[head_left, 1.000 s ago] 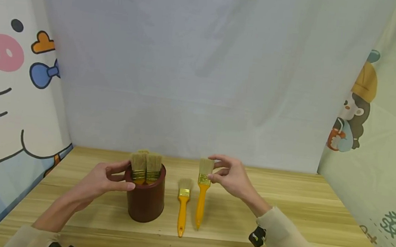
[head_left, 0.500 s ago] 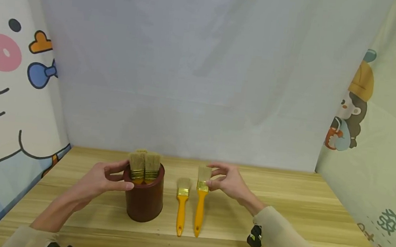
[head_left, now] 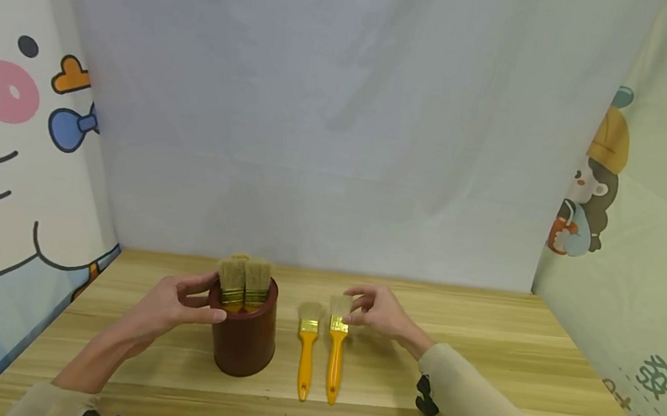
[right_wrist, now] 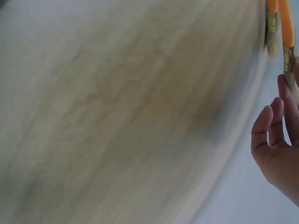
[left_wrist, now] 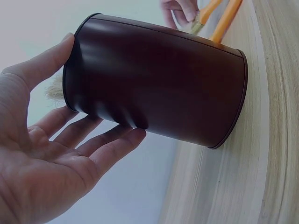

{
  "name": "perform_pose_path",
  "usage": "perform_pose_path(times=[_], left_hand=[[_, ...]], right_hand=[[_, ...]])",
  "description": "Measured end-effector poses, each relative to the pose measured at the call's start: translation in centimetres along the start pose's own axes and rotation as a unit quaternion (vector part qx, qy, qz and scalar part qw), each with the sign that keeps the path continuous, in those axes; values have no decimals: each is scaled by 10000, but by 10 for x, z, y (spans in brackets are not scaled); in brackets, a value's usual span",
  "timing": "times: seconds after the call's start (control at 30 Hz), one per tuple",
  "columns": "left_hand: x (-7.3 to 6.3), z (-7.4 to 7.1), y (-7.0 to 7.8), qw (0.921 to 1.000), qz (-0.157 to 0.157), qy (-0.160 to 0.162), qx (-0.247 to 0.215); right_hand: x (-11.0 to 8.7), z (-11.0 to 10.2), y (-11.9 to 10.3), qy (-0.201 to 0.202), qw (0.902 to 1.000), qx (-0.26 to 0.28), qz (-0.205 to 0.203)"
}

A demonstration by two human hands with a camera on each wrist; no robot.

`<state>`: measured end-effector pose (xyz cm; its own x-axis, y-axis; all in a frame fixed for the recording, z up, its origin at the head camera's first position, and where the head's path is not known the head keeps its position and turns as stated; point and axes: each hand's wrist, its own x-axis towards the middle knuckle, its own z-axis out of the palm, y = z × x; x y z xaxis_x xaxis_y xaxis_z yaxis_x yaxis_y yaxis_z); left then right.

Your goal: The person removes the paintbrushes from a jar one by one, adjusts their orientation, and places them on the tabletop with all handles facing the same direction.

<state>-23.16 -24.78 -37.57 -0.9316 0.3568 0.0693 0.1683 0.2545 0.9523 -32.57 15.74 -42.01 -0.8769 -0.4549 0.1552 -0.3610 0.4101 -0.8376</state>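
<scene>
A dark red-brown can (head_left: 243, 348) stands on the wooden table, left of the middle. Several paintbrushes (head_left: 257, 278) stand in it, pale bristles upward. My left hand (head_left: 170, 303) holds the can near its rim, thumb on one side and fingers along the wall, as the left wrist view shows. Right of the can, one paintbrush (head_left: 306, 359) with an orange handle lies flat, bristles away from me. Beside it and parallel lies another paintbrush (head_left: 335, 362). My right hand (head_left: 382, 312) pinches this one by its bristles and metal band; part of its band is covered by the thumb.
A pale curtain (head_left: 328, 134) hangs behind the table's far edge. Printed cloths flank the table at left (head_left: 14, 204) and right (head_left: 630, 317). Bare wood (head_left: 478, 329) shows to the right of the brushes.
My right hand has brought the right paintbrush down and toward me, so it now lies level with the other brush. The left hand and can have stayed in place.
</scene>
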Motion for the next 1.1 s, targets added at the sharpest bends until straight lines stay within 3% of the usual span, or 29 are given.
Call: perform_pose_path(times=[0.5,1.1], left_hand=[[1,0,0,10000,23,7,-30],[0,1,1,10000,57,-5,-54]], right_hand=[[5,9,10,-180,9980,-557,255],[8,9,16,-276,9956,-880,146]])
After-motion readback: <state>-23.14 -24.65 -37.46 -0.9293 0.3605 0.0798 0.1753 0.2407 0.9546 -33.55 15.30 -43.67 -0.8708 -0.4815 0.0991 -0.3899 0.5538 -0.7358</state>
